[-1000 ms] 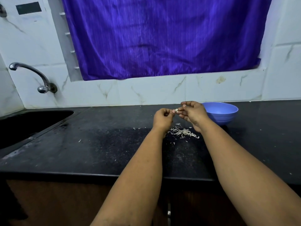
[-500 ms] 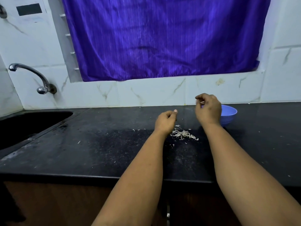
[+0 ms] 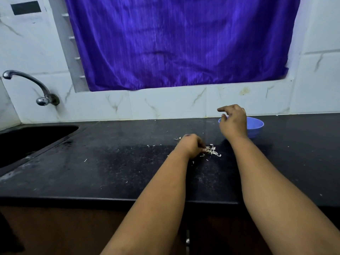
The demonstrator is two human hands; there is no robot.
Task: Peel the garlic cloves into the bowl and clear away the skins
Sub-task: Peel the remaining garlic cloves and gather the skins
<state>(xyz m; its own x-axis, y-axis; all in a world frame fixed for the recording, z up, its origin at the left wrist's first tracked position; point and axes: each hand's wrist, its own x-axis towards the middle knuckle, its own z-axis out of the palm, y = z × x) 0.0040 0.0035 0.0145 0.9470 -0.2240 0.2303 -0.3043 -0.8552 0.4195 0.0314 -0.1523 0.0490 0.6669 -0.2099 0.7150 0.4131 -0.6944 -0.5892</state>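
Observation:
A blue bowl [image 3: 256, 126] stands on the black counter [image 3: 110, 162] near the back wall. My right hand [image 3: 233, 120] hovers over the bowl's left rim with fingers loosely spread and nothing visible in it; it hides the bowl's inside. A small pile of pale garlic skins [image 3: 212, 150] lies on the counter in front of the bowl. My left hand [image 3: 191, 145] is down at the pile's left edge, knuckles up, fingers curled with the tips pinching into the skins. No whole clove shows.
A dark sink [image 3: 27, 142] is sunk into the counter at the left, with a metal tap [image 3: 39, 89] on the tiled wall above it. Stray skin flecks [image 3: 85, 160] dot the counter. A purple curtain [image 3: 174, 43] hangs behind.
My right hand moved right from the left hand to above the bowl and spread its fingers. My left hand dropped from mid-air onto the skin pile.

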